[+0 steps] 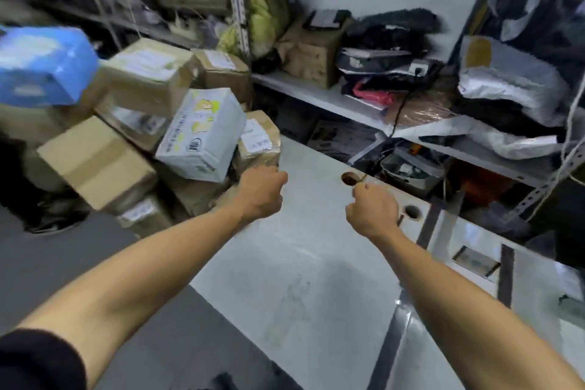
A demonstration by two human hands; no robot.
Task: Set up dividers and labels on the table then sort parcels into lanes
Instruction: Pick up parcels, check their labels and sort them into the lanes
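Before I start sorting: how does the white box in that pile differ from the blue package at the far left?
The white box is rigid with sharp edges and yellow printing; the blue package looks soft and plastic-wrapped, with rounded corners. The white box sits tilted in the middle of the pile, wedged among brown boxes, while the blue package rests at the pile's top left, cut off by the frame edge. Both stand out from the brown boxes, and neither hand touches them.

No text legible anywhere, pic too blurred. White box (202,133) in the parcel pile off the table's (300,263) far-left corner has yellow graphics, a column of dark print and a small barcode-like mark, all unreadable. Shipping labels on brown cartons (145,79) beside it: smudges only.
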